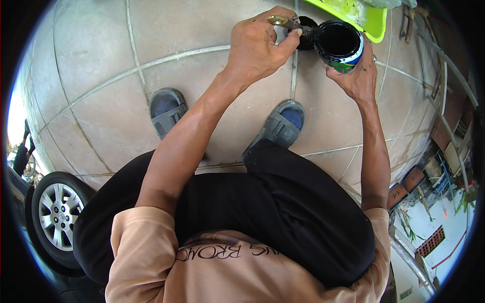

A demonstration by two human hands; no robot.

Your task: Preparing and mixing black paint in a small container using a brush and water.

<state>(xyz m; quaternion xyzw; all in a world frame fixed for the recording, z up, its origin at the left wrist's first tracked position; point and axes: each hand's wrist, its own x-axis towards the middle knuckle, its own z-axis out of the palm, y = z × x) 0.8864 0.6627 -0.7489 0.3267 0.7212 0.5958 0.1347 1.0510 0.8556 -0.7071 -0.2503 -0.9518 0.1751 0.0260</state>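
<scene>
My left hand (260, 45) pinches a paintbrush (281, 21) by its yellowish-brown handle, at the top of the view. The dark brush end reaches to the left rim of a paint can (337, 40). My right hand (361, 76) is wrapped round the can's right and near side. Inside, the can is dark with black paint, and black smears coat its rim. Its label is blue, white and green. A black round thing (306, 44) sits just left of the can, partly hidden by the brush and my left fingers; I cannot tell if it is a lid or another container.
Beyond the can is a lime-green tray (376, 31) with pale stuff in it. My sandalled feet (169, 112) stand on the tiled floor (96, 65). At the lower left is a car wheel (59, 209). Metal bars (444, 96) and clutter line the right side.
</scene>
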